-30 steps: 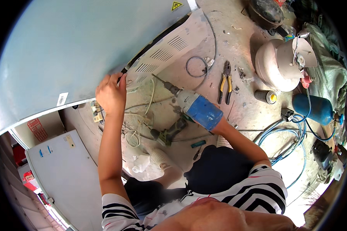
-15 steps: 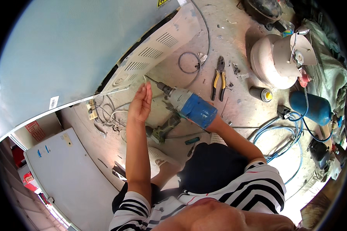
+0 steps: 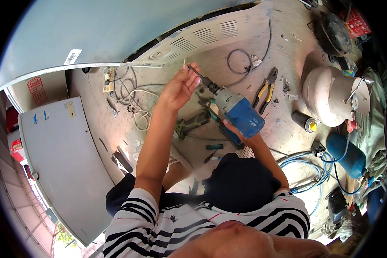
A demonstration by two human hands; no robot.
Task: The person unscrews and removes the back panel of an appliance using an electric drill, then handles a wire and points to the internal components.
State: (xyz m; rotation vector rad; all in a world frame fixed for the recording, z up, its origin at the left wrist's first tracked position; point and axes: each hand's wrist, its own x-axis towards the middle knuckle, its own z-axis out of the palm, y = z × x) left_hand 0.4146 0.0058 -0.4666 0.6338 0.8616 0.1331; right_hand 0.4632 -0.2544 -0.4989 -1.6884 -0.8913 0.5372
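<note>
My right hand [image 3: 247,138] is wrapped around the handle of a blue and grey power drill [image 3: 243,114], partly hidden under its body. The drill points up and left, with a long thin bit [image 3: 196,72] in its black chuck. At the tip of this bit, my left hand [image 3: 181,88] has its thumb and fingers closed together; whatever small piece they may pinch is too small to name. Just beyond the fingertips lies the lower vented panel [image 3: 189,42] of a large grey-blue cabinet [image 3: 99,30].
Yellow-and-black pliers [image 3: 265,89], a green-black power tool [image 3: 192,124] and a power strip [image 3: 109,79] with tangled cords lie on the floor. Right stand a spray can [image 3: 304,121], a white gas cylinder [image 3: 327,96], a blue cylinder [image 3: 346,155] and coiled hose [image 3: 303,161]. A white appliance [image 3: 64,172] is left.
The view has shifted, so the cabinet sits higher and the floor items lie farther right. Both hands and the drill appear slightly right; the left fingers are now closed at the bit tip.
</note>
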